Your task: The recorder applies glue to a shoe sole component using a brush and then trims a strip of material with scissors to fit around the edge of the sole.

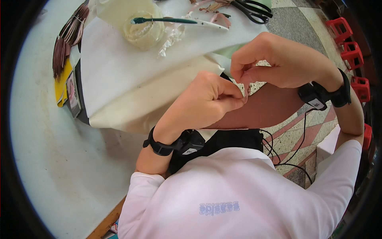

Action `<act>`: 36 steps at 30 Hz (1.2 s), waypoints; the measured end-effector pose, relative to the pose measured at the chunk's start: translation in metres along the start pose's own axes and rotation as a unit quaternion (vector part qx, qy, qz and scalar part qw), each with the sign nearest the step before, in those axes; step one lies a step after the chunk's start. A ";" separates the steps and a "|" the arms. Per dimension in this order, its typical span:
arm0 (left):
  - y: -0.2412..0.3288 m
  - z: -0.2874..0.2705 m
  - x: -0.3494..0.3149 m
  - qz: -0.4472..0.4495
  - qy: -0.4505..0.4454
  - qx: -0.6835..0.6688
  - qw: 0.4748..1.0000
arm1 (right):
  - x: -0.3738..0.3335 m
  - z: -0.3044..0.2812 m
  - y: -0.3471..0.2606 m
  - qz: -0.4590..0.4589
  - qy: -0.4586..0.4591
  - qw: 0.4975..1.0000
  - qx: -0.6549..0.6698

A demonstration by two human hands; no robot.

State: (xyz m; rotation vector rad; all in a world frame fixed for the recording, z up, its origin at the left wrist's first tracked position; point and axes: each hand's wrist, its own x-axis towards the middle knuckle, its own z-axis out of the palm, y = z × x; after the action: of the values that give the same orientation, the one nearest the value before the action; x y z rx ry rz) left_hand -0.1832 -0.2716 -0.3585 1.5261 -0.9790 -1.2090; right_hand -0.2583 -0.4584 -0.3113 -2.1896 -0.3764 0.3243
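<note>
My left hand (201, 97) is closed in a pinch on a thin pinkish strip (246, 91). Just above and to the right, my right hand (276, 59) pinches too, its fingertips at the upper end of the same strip. Under both hands lies a smooth brown leather-like sheet (274, 107) with a curved edge, partly hidden by my wrists. To the left, a cream sheet (147, 97) with a folded front edge covers the table corner.
Beyond my hands stands a jar (137, 36) of pale paste, with a green-and-white toothbrush (171, 20) across it. Black-handled scissors (254, 12) lie at the far edge. Bundled brown strips (63, 51) sit at left. Black cables (292, 163) and red stools (352, 55) are at right.
</note>
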 end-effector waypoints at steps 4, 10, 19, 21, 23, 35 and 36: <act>0.022 -0.005 0.016 -0.007 -0.017 0.003 1.000 | -0.003 -0.031 -0.001 0.096 -0.055 0.977 0.182; 0.043 -0.017 0.034 -0.007 0.002 0.035 0.999 | -0.007 -0.078 0.021 0.090 -0.101 0.958 0.254; 0.023 -0.046 0.031 -0.026 0.099 -0.071 0.992 | -0.017 -0.116 0.066 0.095 0.072 0.985 0.128; 0.025 -0.054 0.023 -0.038 0.129 -0.158 0.978 | -0.017 -0.115 0.087 0.083 0.150 0.984 0.052; 0.033 -0.059 0.023 -0.036 0.149 -0.181 0.972 | -0.013 -0.111 0.099 0.146 0.190 0.970 -0.035; 0.021 -0.057 0.036 -0.015 0.232 -0.155 0.960 | -0.005 -0.093 0.103 0.026 0.114 0.971 -0.209; 0.020 -0.057 0.036 -0.015 0.227 -0.146 0.963 | -0.007 -0.094 0.104 0.041 0.108 0.975 -0.190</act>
State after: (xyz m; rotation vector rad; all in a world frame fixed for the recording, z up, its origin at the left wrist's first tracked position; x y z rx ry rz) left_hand -0.1212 -0.3009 -0.3426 1.4908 -0.4538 -0.9152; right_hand -0.2150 -0.5888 -0.3383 -2.5896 -0.2403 0.0576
